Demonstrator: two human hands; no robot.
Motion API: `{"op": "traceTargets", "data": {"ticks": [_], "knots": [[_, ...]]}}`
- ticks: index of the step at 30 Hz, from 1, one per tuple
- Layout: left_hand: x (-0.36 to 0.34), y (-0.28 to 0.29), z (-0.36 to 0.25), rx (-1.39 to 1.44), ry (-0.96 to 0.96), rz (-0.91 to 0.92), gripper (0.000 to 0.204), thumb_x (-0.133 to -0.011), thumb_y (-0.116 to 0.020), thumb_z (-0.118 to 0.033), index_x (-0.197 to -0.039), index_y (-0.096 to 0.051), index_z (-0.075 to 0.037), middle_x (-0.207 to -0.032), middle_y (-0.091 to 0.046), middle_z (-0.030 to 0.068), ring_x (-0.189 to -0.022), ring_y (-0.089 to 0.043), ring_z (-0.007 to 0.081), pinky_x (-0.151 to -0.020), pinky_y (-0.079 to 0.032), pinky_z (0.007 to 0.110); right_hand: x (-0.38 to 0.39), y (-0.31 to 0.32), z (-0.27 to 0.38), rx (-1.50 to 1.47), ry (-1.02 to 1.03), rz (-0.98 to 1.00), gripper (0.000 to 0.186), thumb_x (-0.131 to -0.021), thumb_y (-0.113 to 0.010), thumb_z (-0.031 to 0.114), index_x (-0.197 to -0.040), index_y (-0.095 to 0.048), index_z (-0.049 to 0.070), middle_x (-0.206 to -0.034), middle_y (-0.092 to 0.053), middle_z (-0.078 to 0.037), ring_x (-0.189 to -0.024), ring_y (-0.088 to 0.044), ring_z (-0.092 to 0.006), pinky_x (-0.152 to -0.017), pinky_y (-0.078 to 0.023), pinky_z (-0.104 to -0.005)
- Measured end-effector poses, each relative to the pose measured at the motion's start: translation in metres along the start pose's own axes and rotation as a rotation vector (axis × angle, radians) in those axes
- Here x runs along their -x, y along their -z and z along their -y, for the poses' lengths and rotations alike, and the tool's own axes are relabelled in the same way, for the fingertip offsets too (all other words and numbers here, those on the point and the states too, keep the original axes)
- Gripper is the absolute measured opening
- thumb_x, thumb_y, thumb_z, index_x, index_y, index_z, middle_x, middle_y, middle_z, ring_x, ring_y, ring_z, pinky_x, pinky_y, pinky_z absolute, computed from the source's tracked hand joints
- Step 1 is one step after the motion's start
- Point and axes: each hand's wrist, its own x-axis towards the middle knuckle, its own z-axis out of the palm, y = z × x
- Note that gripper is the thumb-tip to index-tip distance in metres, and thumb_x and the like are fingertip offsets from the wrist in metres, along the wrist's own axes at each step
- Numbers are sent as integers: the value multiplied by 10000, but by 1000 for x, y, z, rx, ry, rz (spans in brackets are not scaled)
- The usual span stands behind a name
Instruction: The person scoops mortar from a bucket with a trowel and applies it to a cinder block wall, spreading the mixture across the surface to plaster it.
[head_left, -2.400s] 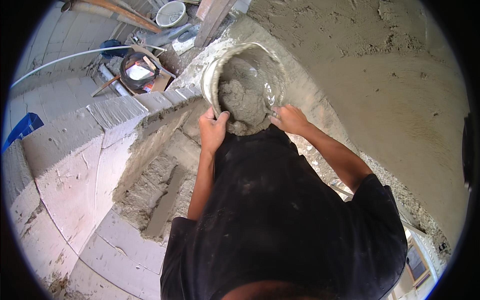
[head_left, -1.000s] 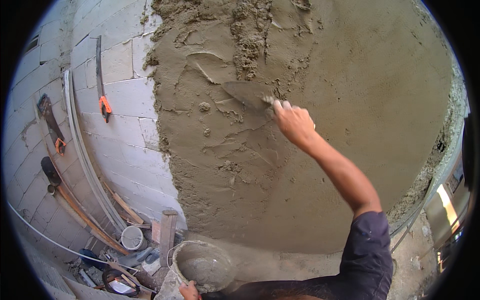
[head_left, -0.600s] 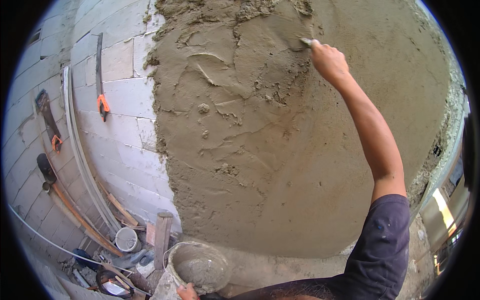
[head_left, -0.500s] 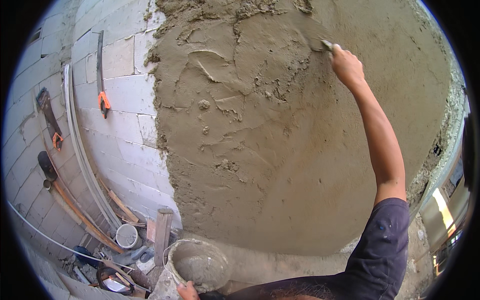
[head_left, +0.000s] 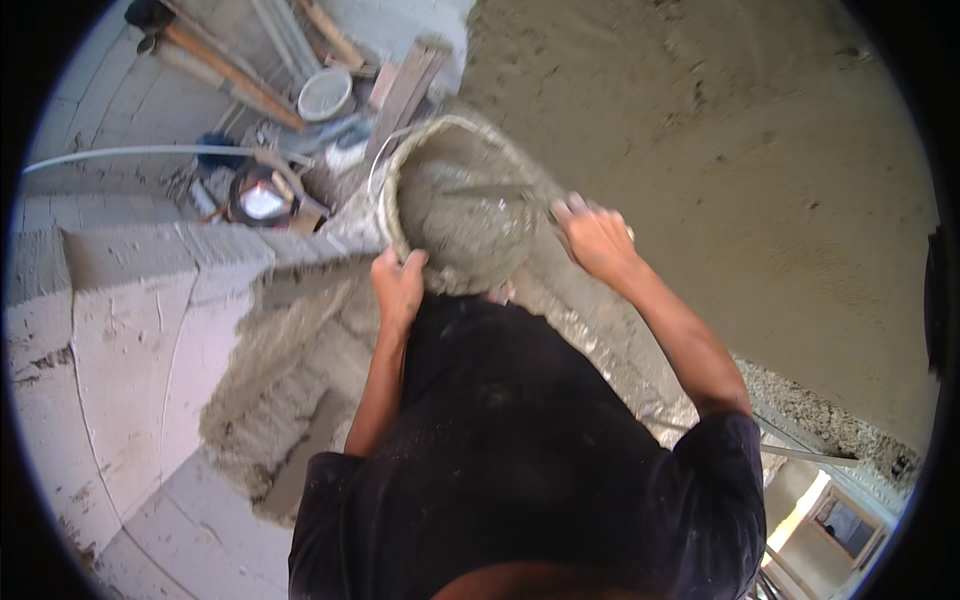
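Our left hand (head_left: 398,285) pinches the near-left rim of the mortar bucket (head_left: 392,190), its thumb on the inner side and its fingers outside. Our right hand (head_left: 597,240), slightly blurred, is curled round the handle of a trowel (head_left: 490,190), most of that handle covered by our fingers. The bucket sits just beyond our left hand and to the left of our right, its mouth tipped toward us; the trowel's blade points left inside it, over wet grey mortar (head_left: 470,240). We cannot tell how deep the blade's edge goes. To the right of our right hand spreads a mortar-coated wall (head_left: 720,160). Left of our left hand stand pale blocks (head_left: 125,330), and well beyond that hand are a small white bucket (head_left: 325,95) and a wooden board (head_left: 410,88).
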Motion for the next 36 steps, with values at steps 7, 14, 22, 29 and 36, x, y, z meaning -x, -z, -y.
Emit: {"op": "traceTargets", "data": {"ticks": [7,14,22,29,36], "knots": [[34,-5,14,162,47,21,190,-828,-599,-58,-948,-682,65,-786,-664,26,-727,-578,106,-665,-483,300,-39,-50,43,116,206,218,223,-895,-510,87,-1065,-629,7,-976,-684,-191,-852,-714,-329,-705,-578,-420],[46,-14,4,175,70,81,226,-863,-586,-63,-1026,-687,57,-808,-681,15,-709,-573,67,-663,-481,262,-62,-81,5,117,245,467,207,-924,-529,136,-986,-677,4,-990,-683,-213,-874,-699,-361,-772,-570,-460],[40,4,0,110,99,187,229,-868,-596,-39,-1054,-679,66,-903,-698,22,-794,-595,85,-729,-483,256,-24,-118,48,-526,197,367,402,-853,-700,281,-1118,-647,-17,-934,-676,-258,-929,-658,-431,-813,-531,-484],[32,2,11,211,154,61,200,-868,-604,-35,-1028,-683,56,-841,-684,2,-737,-573,74,-678,-484,261,-18,-90,27,-549,103,357,370,-866,-679,278,-1136,-652,26,-847,-681,-230,-869,-660,-425,-778,-524,-499],[20,-7,26,10,-29,-25,238,-832,-652,-143,-933,-645,73,-739,-649,125,-712,-583,170,-679,-486,357,-20,-27,-2,-201,44,213,268,-885,-650,266,-1038,-666,47,-832,-683,-201,-849,-677,-382,-757,-547,-488]]}}
